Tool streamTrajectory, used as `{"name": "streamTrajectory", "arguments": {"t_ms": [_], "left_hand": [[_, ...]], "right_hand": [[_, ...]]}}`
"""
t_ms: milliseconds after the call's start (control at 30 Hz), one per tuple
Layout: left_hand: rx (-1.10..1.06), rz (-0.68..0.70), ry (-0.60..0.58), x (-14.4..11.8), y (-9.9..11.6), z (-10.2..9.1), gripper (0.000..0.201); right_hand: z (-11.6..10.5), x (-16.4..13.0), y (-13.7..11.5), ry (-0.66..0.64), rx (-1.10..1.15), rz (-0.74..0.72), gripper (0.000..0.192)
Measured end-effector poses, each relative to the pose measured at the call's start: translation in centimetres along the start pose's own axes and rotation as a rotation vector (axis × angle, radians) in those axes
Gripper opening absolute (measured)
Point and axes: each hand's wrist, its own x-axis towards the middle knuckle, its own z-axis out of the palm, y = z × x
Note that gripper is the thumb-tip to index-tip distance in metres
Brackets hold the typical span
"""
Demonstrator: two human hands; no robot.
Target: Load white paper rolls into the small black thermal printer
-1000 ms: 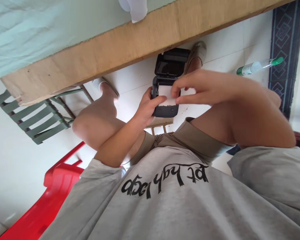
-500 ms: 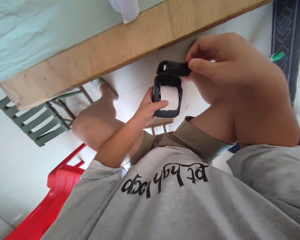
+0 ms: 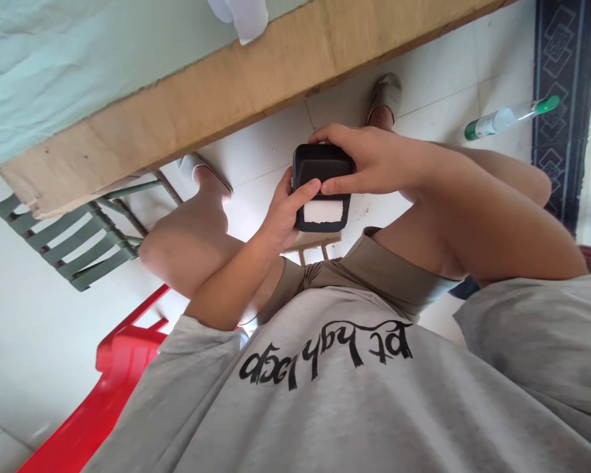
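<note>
A small black portable printer is held over my lap. White paper shows in the open part nearest me. Its black lid lies over the far part of the body; whether it is latched I cannot tell. My left hand grips the printer's left side, with the thumb on the lid's near edge. My right hand is closed on the lid's right side, fingers over the far edge and thumb beside the left thumb.
A wooden table edge with a pale green cover crosses in front, a white object on top. To the left are a green strapped folding stool and a red chair. A bottle lies on the floor at right.
My right hand has moved down and left, bringing the lid from above the printer onto it. Much of the paper is now covered. My left hand keeps its hold on the printer.
</note>
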Motion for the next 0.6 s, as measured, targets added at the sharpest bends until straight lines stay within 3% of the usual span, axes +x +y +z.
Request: {"name": "streamTrajectory", "arguments": {"t_ms": [367, 600], "left_hand": [[-0.041, 0.038, 0.026, -0.1, 0.1, -0.6, 0.07], [-0.11, -0.013, 0.042, 0.2, 0.3, -0.1, 0.059]], "right_hand": [[0.2, 0.2, -1.9, 0.002, -0.114, 0.05, 0.078], [0.3, 0.3, -1.2, 0.004, -0.098, 0.052, 0.077]]}}
